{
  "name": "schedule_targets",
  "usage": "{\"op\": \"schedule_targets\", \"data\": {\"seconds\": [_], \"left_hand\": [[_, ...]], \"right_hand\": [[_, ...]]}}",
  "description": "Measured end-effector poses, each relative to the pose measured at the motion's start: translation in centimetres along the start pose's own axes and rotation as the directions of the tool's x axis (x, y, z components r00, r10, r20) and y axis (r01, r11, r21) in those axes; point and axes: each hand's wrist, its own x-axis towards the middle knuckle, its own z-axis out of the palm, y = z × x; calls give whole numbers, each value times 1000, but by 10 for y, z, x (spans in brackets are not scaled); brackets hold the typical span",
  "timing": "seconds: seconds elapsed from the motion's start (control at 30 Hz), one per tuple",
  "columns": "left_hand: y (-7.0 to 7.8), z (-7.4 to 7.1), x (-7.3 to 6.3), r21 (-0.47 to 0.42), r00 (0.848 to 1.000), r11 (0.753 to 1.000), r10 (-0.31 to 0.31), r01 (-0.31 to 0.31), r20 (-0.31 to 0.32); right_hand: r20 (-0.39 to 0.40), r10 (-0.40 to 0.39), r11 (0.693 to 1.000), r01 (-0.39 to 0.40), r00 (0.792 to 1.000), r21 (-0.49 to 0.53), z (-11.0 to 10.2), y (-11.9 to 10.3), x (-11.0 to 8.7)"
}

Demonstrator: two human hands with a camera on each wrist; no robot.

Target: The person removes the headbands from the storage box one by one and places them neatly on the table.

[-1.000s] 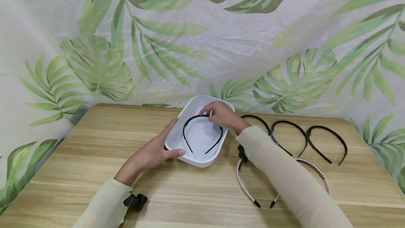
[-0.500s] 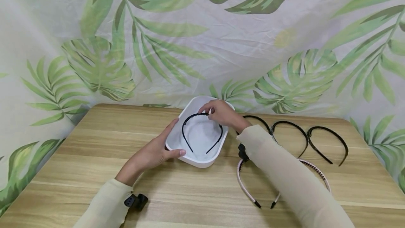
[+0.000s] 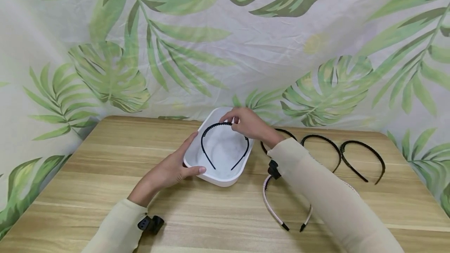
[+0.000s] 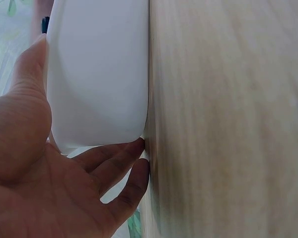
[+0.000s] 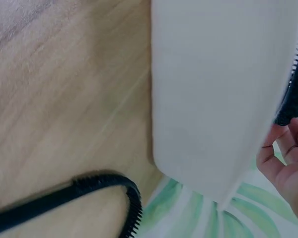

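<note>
In the head view my right hand (image 3: 247,123) pinches the top of a black toothed headband (image 3: 202,143) between thumb and fingers. The headband is over the inside of a white box (image 3: 191,155), its two ends pointing toward me. My left hand (image 3: 172,169) grips the box's left side, thumb over the near rim and fingers along the outer wall. The left wrist view shows those fingers (image 4: 121,186) at the box's outer end, close to the tabletop. In the right wrist view, the headband (image 5: 293,99) shows just above the box rim.
To the right lie several more headbands: black ones in a back row, including one at the far right (image 3: 377,155), and a pink one (image 3: 268,202) nearer me, partly hidden by my right sleeve. The wooden table (image 3: 211,221) meets a leaf-print cloth (image 3: 190,50) behind.
My right hand has shifted slightly up and away from me, raising the top of the headband with it. The left hand and the box have stayed in place.
</note>
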Motion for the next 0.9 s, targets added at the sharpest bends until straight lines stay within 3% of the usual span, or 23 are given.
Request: {"op": "schedule_targets", "data": {"seconds": [0.3,0.5,0.73,0.9], "left_hand": [[1,-1,-1,-11,1000,1000,-1,1,1],[0,-1,-2,3,1000,1000,1,-1,-6],[2,-1,-3,9,1000,1000,16,-16,-5],[2,-1,-3,1,1000,1000,4,-4,-2]], "right_hand": [[-30,-7,998,9,1000,55,-22,-6,-20],[-56,-40,999,41,998,19,-35,-5,-33],[-47,-11,1000,12,999,20,-45,-2,-51],[-57,-48,998,50,997,26,-51,3,-64]]}}
